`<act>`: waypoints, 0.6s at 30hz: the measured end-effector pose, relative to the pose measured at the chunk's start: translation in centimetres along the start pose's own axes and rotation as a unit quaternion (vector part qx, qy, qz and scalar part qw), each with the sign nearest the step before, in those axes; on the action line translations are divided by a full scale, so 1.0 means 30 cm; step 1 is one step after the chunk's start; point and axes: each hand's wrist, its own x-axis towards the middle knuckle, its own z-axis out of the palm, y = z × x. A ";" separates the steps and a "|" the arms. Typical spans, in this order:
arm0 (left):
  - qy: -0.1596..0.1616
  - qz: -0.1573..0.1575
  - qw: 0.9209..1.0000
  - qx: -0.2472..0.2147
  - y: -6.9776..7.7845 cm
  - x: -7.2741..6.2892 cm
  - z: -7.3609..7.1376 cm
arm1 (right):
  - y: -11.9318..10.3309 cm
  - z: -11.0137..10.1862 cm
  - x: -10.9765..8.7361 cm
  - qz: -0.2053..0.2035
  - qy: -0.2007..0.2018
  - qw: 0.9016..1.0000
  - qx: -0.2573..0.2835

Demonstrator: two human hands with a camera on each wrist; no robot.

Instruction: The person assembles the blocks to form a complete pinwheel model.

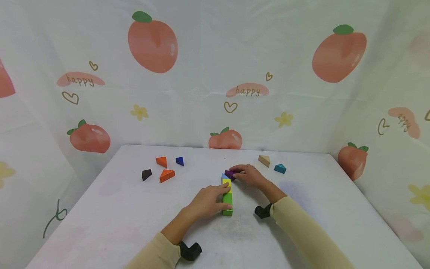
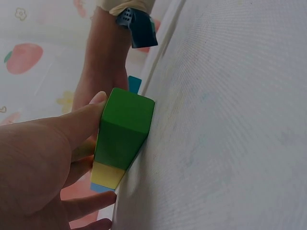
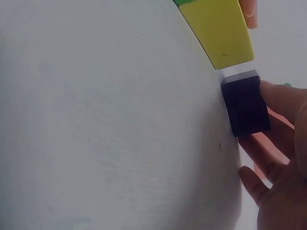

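Observation:
A green block (image 1: 227, 203) and a yellow block (image 1: 226, 185) lie end to end in a row. A light blue triangular block (image 1: 224, 177) is at the far end. My left hand (image 1: 209, 201) rests on the row from the left, its thumb on the green block and fingers on the yellow one; the other fingers extend loosely in the left wrist view. My right hand (image 1: 248, 175) pinches a purple block (image 1: 230, 174) beside the light blue one. In the right wrist view, the purple block (image 3: 246, 105) looks dark, and a gap shows between it and the yellow block (image 3: 218, 31).
On the table's left lie two orange triangular blocks (image 1: 167, 175), a dark blue block (image 1: 180, 161) and a dark brown block (image 1: 146, 174). To the right are a natural wood triangular block (image 1: 264, 160) and a teal block (image 1: 280, 168). A fruit-patterned cloth (image 1: 201, 74) hangs behind the table.

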 end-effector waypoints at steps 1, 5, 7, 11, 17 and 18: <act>0.001 0.001 1.000 0.000 -0.001 0.000 0.000 | 0.001 0.001 -0.001 -0.002 -0.001 1.000 0.001; 0.001 0.000 1.000 0.000 -0.004 0.001 0.003 | 0.002 0.005 -0.003 -0.004 -0.006 1.000 0.010; 0.000 -0.001 1.000 0.001 -0.006 0.002 0.006 | 0.000 0.005 -0.006 0.002 -0.007 1.000 0.015; -0.002 -0.004 1.000 -0.001 -0.005 0.002 0.008 | -0.008 0.008 -0.010 0.013 -0.008 1.000 0.025; -0.005 -0.007 1.000 -0.003 -0.005 0.003 0.009 | -0.012 0.018 -0.006 0.023 -0.011 0.999 0.026; -0.006 -0.008 1.000 -0.003 -0.006 0.003 0.010 | -0.012 0.020 -0.005 0.024 -0.011 0.999 0.027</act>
